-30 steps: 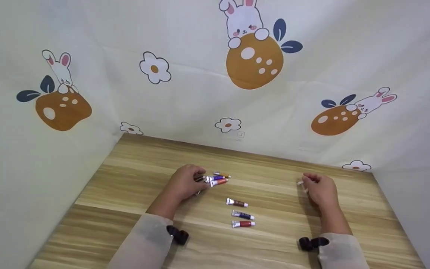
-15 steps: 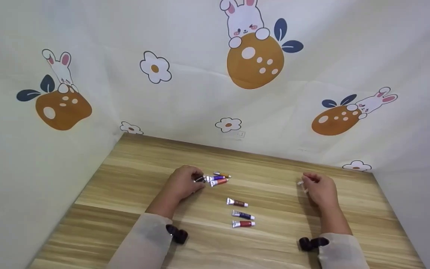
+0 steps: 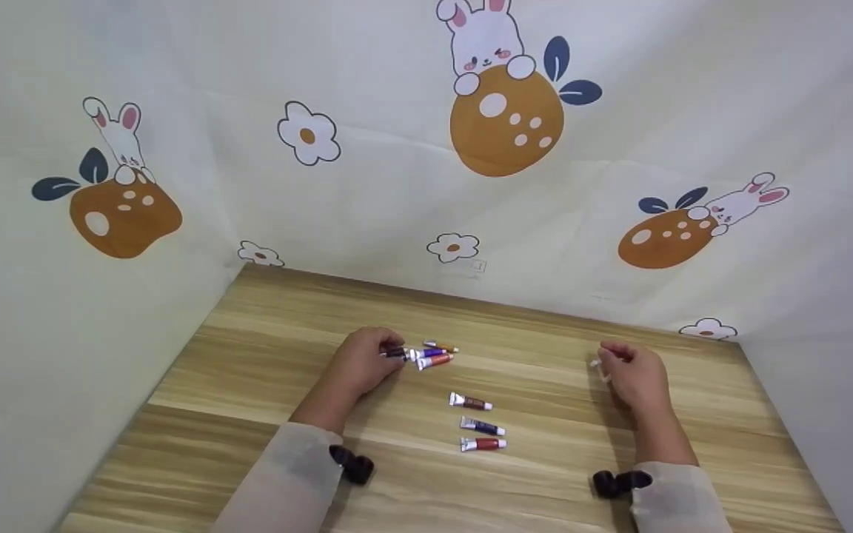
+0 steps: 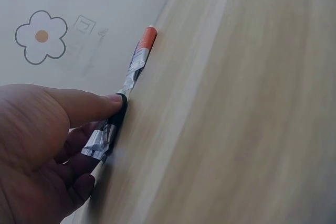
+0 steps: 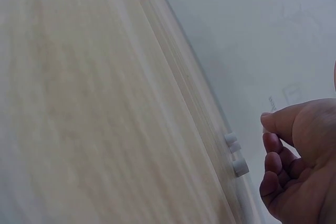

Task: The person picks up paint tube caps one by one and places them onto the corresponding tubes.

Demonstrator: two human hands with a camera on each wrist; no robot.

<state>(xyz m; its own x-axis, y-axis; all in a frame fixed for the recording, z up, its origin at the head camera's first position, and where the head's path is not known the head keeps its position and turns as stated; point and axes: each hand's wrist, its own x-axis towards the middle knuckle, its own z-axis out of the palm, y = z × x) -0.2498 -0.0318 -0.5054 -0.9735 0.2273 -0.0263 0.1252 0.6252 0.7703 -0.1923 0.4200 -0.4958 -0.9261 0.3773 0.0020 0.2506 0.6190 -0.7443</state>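
Lying on a wooden bench with printed cloth walls standing at its far, left and right edges, several small paint tubes are spread near the middle. Three tubes lie in a short column closer to the person than the left hand, with bare wood all around them and wide free room toward the near edge. The left hand rests on the bench, and its thumb and curled fingers pinch a dark-capped tube against the wood. Just beyond this tube lies an orange-capped tube among a few others. The right hand rests well apart from the three tubes, near the far wall, its fingers loosely curled and holding nothing, just beside some small white caps.
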